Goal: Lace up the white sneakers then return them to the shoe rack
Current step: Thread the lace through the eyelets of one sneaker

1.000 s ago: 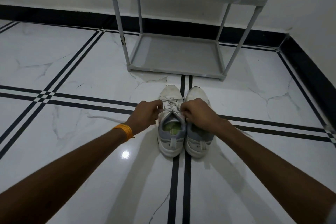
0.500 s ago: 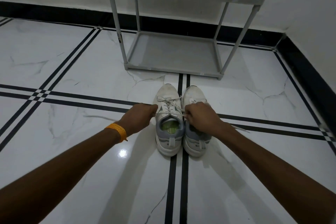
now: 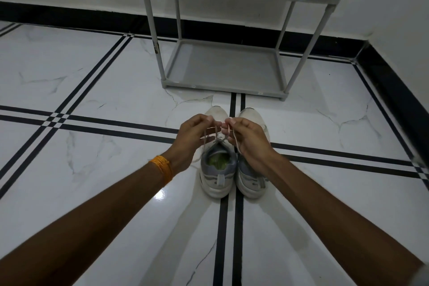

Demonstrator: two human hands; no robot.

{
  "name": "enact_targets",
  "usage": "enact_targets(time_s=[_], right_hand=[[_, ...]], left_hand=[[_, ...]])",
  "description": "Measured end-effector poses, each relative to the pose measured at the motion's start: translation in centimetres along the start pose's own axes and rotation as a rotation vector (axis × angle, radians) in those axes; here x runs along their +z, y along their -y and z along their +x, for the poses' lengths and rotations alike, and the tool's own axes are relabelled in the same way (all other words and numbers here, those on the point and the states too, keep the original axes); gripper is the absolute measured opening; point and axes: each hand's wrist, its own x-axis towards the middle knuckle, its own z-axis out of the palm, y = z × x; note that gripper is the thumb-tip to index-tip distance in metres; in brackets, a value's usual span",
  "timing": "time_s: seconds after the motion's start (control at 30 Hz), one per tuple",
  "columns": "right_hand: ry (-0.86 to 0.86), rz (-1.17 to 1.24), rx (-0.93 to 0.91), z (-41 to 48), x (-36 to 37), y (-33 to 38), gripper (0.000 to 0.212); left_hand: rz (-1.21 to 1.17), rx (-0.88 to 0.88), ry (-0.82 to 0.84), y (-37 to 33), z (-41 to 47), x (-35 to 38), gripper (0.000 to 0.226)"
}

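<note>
- Head view: a pair of white low-top sneakers with grey heels [image 3: 228, 169] is stood side by side on the white marble floor with black inlay stripes [image 3: 104, 90], toes toward 12 o'clock.
- The thin white shoelace [image 3: 217, 133] of the left-side sneaker is pinched above the shoe by the left hand [image 3: 192, 138] and the right hand [image 3: 248, 138], each closed on a strand.
- An orange thread band [image 3: 162, 167] is worn on the left wrist.
- The grey metal-frame shoe rack [image 3: 222, 67] is stood at 12 o'clock of the sneakers, near but apart.

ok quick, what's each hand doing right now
Left hand: closed, pinching a lace of the left sneaker.
Right hand: closed, pinching the other lace end.
</note>
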Motion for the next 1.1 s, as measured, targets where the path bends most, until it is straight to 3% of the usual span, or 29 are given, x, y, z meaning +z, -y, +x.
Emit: enact_targets(time_s=[0.3, 0.5, 0.63, 0.83, 0.93, 1.1], right_hand=[[-0.092, -0.214, -0.025, 2.4, -0.2, -1.4, 0.025], [-0.103, -0.158, -0.028, 2.7, -0.4, -0.9, 0.02], [-0.133, -0.007, 0.037, 3.0, -0.5, -0.9, 0.011], [0.017, 0.011, 0.039, 3.3, -0.8, -0.9, 0.014], [0.076, -0.131, -0.023, 3.4, -1.1, -0.7, 0.017], [0.068, -0.325, -0.087, 3.5, -1.3, -0.2, 0.02]], left_hand=[[0.127, 0.06, -0.087, 1.6, 1.2, 1.0, 0.024], [0.191, 0.087, -0.065, 1.0, 1.5, 0.8, 0.014], [0.168, 0.049, -0.059, 0.7, 1.9, 0.2, 0.036], [0.201, 0.033, 0.058, 0.7, 2.5, -0.3, 0.041], [0.164, -0.022, 0.149, 0.5, 2.8, -0.9, 0.043], [0.145, 0.008, 0.165, 0.6, 2.7, -0.7, 0.022]])
